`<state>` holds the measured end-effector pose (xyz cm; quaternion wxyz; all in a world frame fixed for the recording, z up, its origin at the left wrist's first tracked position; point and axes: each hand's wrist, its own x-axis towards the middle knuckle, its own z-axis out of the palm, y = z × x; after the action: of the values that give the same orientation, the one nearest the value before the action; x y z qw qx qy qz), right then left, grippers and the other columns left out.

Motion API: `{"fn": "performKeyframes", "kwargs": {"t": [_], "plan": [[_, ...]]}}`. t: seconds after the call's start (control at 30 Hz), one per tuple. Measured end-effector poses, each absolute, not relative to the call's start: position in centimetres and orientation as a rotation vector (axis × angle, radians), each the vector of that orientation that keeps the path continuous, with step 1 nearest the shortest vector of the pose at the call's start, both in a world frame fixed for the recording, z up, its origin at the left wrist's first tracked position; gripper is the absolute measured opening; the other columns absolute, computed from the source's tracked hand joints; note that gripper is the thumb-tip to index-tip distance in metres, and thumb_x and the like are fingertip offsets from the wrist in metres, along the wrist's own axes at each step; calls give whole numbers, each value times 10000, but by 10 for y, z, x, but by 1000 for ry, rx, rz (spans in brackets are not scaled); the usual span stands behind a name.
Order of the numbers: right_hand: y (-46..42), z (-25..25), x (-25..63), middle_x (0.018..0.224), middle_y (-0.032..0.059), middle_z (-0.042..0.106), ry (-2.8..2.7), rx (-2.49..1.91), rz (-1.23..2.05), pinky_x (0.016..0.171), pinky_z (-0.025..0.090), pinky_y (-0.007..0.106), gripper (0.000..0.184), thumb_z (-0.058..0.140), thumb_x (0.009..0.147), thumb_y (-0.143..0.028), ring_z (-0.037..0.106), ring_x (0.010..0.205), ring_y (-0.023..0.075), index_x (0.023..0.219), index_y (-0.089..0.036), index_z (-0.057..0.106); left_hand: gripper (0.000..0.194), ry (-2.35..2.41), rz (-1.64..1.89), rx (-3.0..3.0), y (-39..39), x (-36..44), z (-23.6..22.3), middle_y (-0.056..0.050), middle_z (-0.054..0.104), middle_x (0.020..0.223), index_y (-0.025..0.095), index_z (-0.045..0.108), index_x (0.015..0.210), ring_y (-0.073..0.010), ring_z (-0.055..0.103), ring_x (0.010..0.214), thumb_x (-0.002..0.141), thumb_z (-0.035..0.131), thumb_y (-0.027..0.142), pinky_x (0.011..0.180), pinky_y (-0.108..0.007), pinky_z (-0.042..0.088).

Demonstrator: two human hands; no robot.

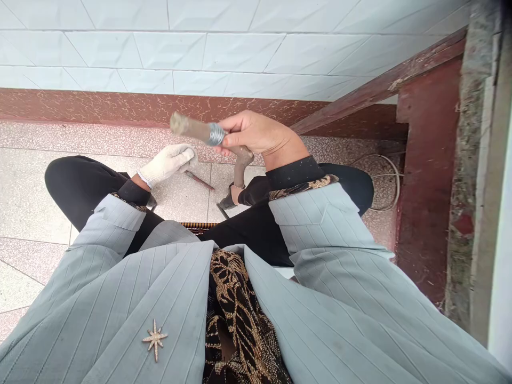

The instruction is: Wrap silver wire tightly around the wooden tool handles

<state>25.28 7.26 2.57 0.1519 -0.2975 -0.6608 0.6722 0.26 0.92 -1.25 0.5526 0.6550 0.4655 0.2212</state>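
My bare right hand grips a brown wooden stick, with fingers and thumb closed around it near a band of silver wire. The stick's blunt, pale end points left and is slightly blurred; past my hand a brown part bends down toward my shoe. To the left, my left hand wears a white knit glove, its fingers curled together. A thin reddish-brown rod shows just below the gloved fingertips; whether they hold it I cannot tell.
Speckled tile floor lies below, with a white tiled wall ahead. My black-trousered knees are spread on both sides. A red wooden frame stands at the right, beside a coiled pale cable. My dark shoe is under my right hand.
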Motion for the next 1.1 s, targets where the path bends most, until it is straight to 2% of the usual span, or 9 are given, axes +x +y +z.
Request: {"fn": "performKeyframes", "kwargs": {"t": [0.1, 0.2, 0.33, 0.47, 0.53, 0.67, 0.87, 1.0, 1.1], "plan": [[76, 17, 254, 914, 72, 706, -1565, -949, 1738, 672, 505, 356, 394, 772, 801, -630, 561, 718, 184, 874, -257, 667, 358, 1091, 498, 1627, 7, 5, -11, 14, 518, 654, 173, 584, 821, -99, 433, 571, 1043, 483, 436, 583, -255, 374], [82, 6, 250, 1006, 85, 712, -1594, -1271, 1594, 743, 537, 387, 341, 672, 898, -613, 604, 805, 221, 926, -277, 623, 336, 1117, 373, 1742, 5, 6, -9, 3, 578, 694, 163, 620, 835, -113, 501, 643, 1028, 486, 404, 657, -258, 418], [89, -9, 242, 798, 71, 636, -1956, -1653, 1295, 775, 490, 377, 228, 721, 908, -423, 601, 817, 221, 890, -204, 661, 337, 1071, 256, 1857, 5, 5, -4, -11, 656, 780, 162, 656, 856, -136, 580, 745, 1014, 467, 392, 751, -273, 462], [84, -14, 233, 740, 53, 621, -2533, -1686, 1121, 743, 422, 370, 112, 764, 852, -307, 605, 819, 240, 831, -202, 732, 330, 1122, 289, 1829, 5, 3, 3, 8, 596, 704, 163, 626, 811, -117, 523, 660, 999, 464, 380, 663, -256, 427], [79, -12, 231, 729, 36, 635, -2766, -1529, 1226, 726, 397, 356, 56, 746, 857, -261, 591, 774, 218, 853, -208, 765, 309, 1170, 314, 1799, 6, 1, 5, 21, 551, 657, 163, 605, 784, -104, 484, 618, 986, 482, 362, 620, -246, 401], [75, -2, 235, 681, -5, 639, -2946, -1105, 1711, 731, 396, 332, 109, 727, 881, -254, 578, 717, 180, 936, -204, 805, 281, 1227, 334, 1755, 9, -3, 5, 29, 514, 631, 166, 575, 748, -92, 449, 593, 967, 527, 337, 584, -236, 368], [75, 22, 252, 753, -18, 642, -2455, -1004, 1941, 746, 445, 314, 314, 802, 800, -493, 585, 757, 153, 936, -214, 753, 326, 1175, 462, 1603, 12, -3, -8, 20, 516, 656, 176, 579, 803, -87, 446, 562, 1020, 525, 413, 568, -235, 380], [71, 28, 253, 851, 30, 648, -1713, -905, 1849, 713, 465, 347, 409, 813, 752, -609, 509, 704, 154, 883, -246, 679, 363, 1095, 500, 1592, 9, 2, -13, 30, 471, 617, 178, 587, 841, -91, 412, 532, 1051, 477, 454, 548, -244, 358], [74, 22, 247, 859, 60, 643, -1516, -1106, 1715, 710, 467, 382, 369, 830, 777, -569, 496, 717, 188, 806, -271, 615, 363, 1068, 434, 1675, 5, 5, -11, 18, 514, 633, 171, 590, 815, -97, 450, 572, 1041, 501, 441, 584, -246, 379]]}}
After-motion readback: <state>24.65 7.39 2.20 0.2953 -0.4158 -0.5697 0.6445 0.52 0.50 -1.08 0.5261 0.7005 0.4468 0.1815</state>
